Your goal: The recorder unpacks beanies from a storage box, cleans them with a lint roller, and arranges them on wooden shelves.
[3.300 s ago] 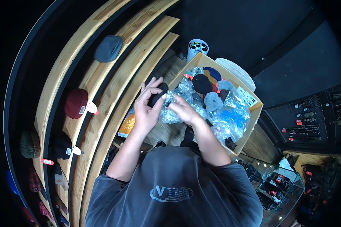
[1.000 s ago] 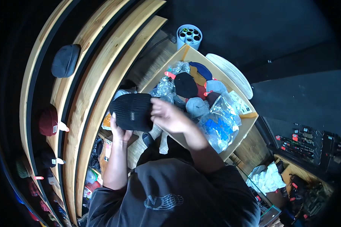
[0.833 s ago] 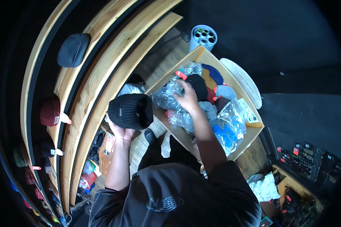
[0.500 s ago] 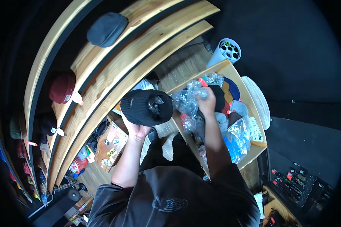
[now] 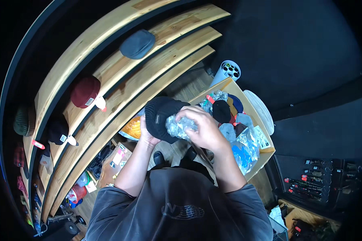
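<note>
A black ribbed knit beanie (image 5: 152,116) is held up in front of my body, tilted, with its opening toward the right. My left hand (image 5: 148,137) grips it from the near left side, fingers mostly hidden behind the knit. Crumpled clear plastic (image 5: 179,127) is bunched in my right hand (image 5: 206,127), whose fingers curl over it at the beanie's opening. Whether the plastic is partly inside the beanie, I cannot tell. To the right stands an open cardboard box (image 5: 251,102) holding caps, clear plastic wrapping and a blue packaged item (image 5: 244,154).
Curved wooden shelves (image 5: 181,50) rise on the left, bearing a dark grey hat (image 5: 138,44), a maroon beanie (image 5: 85,91) and other headwear. Behind the box are a white cylinder with round holes (image 5: 226,72) and a round white object (image 5: 262,110). An orange plastic-wrapped item (image 5: 131,127) lies below the shelves.
My right hand has come left out of the box to the beanie, bringing crumpled clear plastic. The beanie has tilted in my left hand. The whole view has shifted slightly.
</note>
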Tool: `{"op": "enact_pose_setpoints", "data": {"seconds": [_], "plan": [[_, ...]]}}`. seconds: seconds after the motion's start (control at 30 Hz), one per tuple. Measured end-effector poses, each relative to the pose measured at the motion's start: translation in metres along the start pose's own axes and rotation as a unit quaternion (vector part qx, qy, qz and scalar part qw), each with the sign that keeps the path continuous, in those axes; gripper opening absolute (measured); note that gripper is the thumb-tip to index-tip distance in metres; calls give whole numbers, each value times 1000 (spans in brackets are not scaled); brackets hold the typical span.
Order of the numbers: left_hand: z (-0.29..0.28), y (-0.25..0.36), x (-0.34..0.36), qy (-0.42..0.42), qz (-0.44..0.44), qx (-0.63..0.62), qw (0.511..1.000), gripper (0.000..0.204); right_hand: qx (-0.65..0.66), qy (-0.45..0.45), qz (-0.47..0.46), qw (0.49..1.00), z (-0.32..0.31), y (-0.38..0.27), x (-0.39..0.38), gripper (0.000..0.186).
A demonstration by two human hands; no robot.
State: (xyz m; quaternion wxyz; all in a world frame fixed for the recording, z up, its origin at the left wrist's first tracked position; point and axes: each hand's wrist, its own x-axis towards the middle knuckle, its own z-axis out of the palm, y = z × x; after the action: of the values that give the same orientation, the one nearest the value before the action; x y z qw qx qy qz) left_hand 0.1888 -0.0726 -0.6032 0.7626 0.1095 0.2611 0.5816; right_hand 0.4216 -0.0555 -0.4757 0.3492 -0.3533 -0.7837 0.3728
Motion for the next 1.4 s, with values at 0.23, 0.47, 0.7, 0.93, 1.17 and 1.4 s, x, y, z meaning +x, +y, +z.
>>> {"op": "enact_pose_setpoints", "data": {"seconds": [0.23,0.47,0.7,0.93,1.17,1.4], "plan": [[-25,29,-35,-169,-23,-90,981,91,-203,185,1,962,33,-60,6,53],[-25,59,-51,-166,10,-28,986,78,-20,308,82,948,106,-75,-8,41],[7,71,-68,-186,59,52,979,104,-87,239,45,966,122,-118,-43,44],[39,54,-81,-304,-27,117,945,103,207,227,155,939,124,-109,-82,22],[78,23,-117,-377,-64,161,910,132,412,247,104,871,110,-135,-136,33],[142,8,-163,-276,230,489,795,122,271,405,51,872,91,-146,-218,48]]}}
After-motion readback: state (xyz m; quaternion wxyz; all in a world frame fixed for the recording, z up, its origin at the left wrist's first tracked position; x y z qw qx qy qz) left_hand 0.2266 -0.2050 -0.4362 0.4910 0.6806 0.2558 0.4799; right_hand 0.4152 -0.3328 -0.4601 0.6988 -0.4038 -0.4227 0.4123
